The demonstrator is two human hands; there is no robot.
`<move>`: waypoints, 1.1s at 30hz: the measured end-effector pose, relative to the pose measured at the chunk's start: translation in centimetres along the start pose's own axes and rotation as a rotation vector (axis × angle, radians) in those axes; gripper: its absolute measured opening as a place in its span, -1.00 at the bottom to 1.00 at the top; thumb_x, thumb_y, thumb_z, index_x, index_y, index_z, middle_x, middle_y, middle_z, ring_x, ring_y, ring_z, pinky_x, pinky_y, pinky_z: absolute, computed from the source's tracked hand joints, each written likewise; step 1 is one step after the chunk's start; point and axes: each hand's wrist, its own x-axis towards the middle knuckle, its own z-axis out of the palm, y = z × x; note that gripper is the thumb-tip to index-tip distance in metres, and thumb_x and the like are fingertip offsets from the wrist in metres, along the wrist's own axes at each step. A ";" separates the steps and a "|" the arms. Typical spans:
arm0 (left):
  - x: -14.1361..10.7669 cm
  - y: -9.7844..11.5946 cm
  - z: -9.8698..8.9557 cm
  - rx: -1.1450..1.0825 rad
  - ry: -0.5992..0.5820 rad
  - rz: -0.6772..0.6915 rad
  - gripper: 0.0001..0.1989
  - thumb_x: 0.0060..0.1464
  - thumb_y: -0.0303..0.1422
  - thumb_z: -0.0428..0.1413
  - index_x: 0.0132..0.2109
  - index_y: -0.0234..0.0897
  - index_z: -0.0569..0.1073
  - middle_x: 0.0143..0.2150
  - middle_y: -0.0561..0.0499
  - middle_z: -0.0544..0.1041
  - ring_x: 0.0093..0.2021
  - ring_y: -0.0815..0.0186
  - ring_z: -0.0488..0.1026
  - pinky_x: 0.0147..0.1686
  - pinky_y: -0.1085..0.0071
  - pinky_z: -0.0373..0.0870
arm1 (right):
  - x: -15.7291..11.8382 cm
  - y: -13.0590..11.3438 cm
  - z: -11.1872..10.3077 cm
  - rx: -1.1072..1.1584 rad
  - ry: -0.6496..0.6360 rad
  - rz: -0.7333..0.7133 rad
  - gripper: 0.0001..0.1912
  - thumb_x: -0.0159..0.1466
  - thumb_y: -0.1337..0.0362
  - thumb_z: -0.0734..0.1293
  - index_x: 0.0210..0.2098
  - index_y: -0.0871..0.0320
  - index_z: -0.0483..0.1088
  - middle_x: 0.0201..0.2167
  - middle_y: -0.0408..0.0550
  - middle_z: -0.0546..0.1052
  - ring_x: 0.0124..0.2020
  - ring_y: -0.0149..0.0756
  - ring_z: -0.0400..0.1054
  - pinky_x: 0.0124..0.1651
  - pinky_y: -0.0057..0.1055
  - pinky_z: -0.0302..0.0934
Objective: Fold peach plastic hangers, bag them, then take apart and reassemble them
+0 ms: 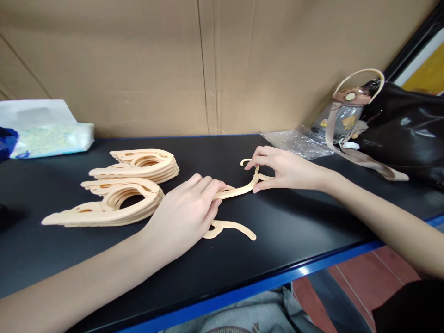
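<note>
Centre of frame: the left hand [189, 210] grips one arm of a peach folding hanger [239, 188], fingers closed around it. The right hand [279, 169] pinches the hook end between thumb and fingertips. Step in hand appears to be folding. Next move likely needs steady opposing pressure. Finished stacks [133, 182] lie centre-left on the black table [312, 231].

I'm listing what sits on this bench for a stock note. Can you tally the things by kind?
Stacks of peach hangers: 2
Hanger held in both hands: 1
Loose hanger piece: 1
Tissue pack: 1
Water bottle: 1
Black bag: 1
Clear plastic wrap: 1
Total: 8
</note>
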 end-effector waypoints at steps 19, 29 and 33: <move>0.1 -0.4 0.2 0.141 0.039 -0.036 -0.78 0.31 -0.46 -0.06 -0.07 -0.33 0.48 -0.20 -0.09 0.52 -0.24 0.12 0.48 -0.37 0.25 0.40 | 0.1 -3.2 1.7 0.270 -0.036 0.012 -0.79 0.32 0.17 0.36 -0.13 0.15 0.44 -0.35 -0.14 0.48 -0.36 -0.36 0.36 -0.28 -0.41 0.17; 0.0 -0.6 0.5 0.133 -0.050 -0.080 -0.70 0.34 -0.41 -0.12 -0.06 -0.32 0.51 -0.12 -0.14 0.50 -0.23 0.12 0.53 -0.37 0.24 0.47 | 0.0 -3.1 2.2 0.182 -0.036 -0.164 -0.71 0.40 0.33 0.22 0.09 0.08 0.38 -0.03 -0.05 0.54 -0.06 -0.21 0.36 -0.03 -0.25 0.24; 0.0 -0.8 0.6 0.023 -0.079 -0.113 -0.69 0.37 -0.37 -0.15 0.01 -0.32 0.46 0.02 -0.12 0.50 -0.17 0.18 0.55 -0.29 0.29 0.51 | 0.1 -2.9 2.5 0.221 -0.034 -0.201 -0.64 0.37 0.40 0.22 0.13 0.06 0.38 0.02 -0.05 0.53 0.01 -0.21 0.35 0.07 -0.20 0.24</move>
